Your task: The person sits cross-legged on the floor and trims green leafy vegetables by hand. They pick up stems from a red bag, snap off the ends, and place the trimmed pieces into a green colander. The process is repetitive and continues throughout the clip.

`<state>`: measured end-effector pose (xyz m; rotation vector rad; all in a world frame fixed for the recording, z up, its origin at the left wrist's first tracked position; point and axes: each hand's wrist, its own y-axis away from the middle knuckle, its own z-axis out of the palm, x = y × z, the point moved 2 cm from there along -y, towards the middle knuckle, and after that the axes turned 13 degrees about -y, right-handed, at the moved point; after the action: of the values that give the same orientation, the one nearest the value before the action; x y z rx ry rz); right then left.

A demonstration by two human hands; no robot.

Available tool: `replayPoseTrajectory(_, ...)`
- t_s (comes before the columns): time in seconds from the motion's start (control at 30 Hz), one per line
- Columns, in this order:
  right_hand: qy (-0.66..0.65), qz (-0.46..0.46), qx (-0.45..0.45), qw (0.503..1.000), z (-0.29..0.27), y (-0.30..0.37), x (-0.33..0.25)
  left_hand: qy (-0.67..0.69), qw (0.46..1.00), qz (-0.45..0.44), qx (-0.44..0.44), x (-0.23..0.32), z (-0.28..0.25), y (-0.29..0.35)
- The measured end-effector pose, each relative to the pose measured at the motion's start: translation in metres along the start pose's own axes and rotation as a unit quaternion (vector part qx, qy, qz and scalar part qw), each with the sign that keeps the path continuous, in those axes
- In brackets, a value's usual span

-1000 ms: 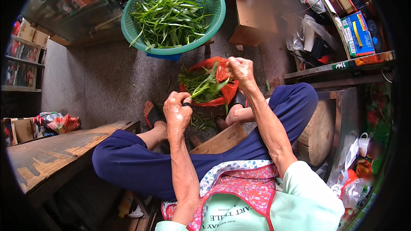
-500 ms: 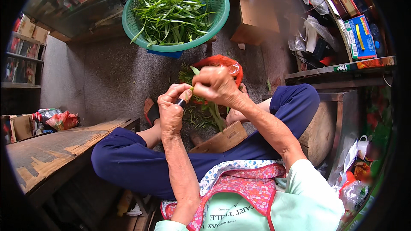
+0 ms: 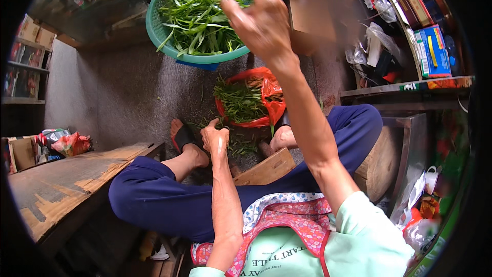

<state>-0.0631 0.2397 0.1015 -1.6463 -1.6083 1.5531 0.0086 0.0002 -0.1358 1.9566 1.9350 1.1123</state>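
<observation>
My right hand [image 3: 259, 18] is raised over the right rim of a green plastic colander [image 3: 154, 33], its fingers spread with nothing visible in them. A heap of long-leaved green vegetable stems [image 3: 200, 18] fills the colander. Lower down, my left hand [image 3: 215, 137] hovers beside an open red plastic bag [image 3: 274, 110], its fingers curled and a black band on the thumb. Whatever those fingers hold, if anything, is hidden. The bag contains green leaf and stem trimmings [image 3: 238, 101]. More loose trimmings [image 3: 241, 146] lie on the floor between my feet.
A small wooden board [image 3: 266, 168] stands between my legs. To the left is a worn wooden bench [image 3: 77, 179]. A brown box [image 3: 310, 13] sits right of the colander, and cluttered shelves [image 3: 410, 90] line the right side.
My hands, together before on a piece of green stem, have parted. The right one has moved up over the colander and opened; the left has dropped slightly toward the floor. The red bag is uncovered.
</observation>
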Motion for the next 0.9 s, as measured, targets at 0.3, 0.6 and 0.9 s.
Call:
replayPoseTrajectory(0.3, 0.053, 0.621, -0.445, 0.643, -0.077, 0.296, 0.097, 0.124, 0.986, 0.109, 0.007, 0.020, 0.023, -0.013)
replayPoseTrajectory(0.6, 0.173, 0.419, -0.374, 0.809, -0.051, 0.252, 0.090, 0.070, 0.992, 0.046, -0.091, 0.015, 0.039, -0.011)
replayPoseTrajectory(0.9, 0.072, 0.298, -0.405, 0.862, 0.075, 0.308, 0.062, 0.109, 0.992, 0.017, -0.059, 0.003, 0.036, -0.021)
